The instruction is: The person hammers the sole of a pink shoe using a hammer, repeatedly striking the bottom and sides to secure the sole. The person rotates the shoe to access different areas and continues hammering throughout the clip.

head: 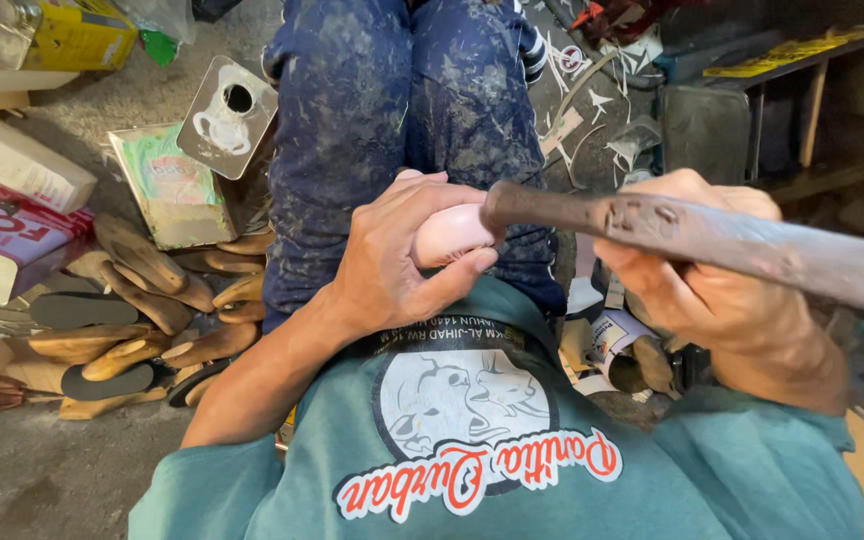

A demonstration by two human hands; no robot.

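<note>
a: fingers of the left hand (387, 265) wrap tight round a pale pink rounded piece (449, 235), thumb under, rest curled over top. why clamp it like that?

b: prob to brace it vs the lap. the pink piece sits on the knees, blue paint-flecked trousers (402, 110), so it can't slip when the tool meets it.

a: and left of that, the pile on the floor?

b: wooden shoe forms (152, 300) heaped w/ a couple dark soles, close by the leg, w/in reach i'd guess. square tin (167, 190) w/ its lid (229, 115) leaning up next to them, cardboard boxes (12, 210) further left.

a: right side?

b: fingers of the right hand (722, 280) closed round a rusty metal tool w/ a long dark handle (692, 235). its tip touches the pink piece just past the left thumb. grip is midway along, prob for control not force.

a: anything beyond?

b: scraps n offcuts on the floor (592, 100), dark shelf (812, 60) top right. can't tell what's on it.
</note>
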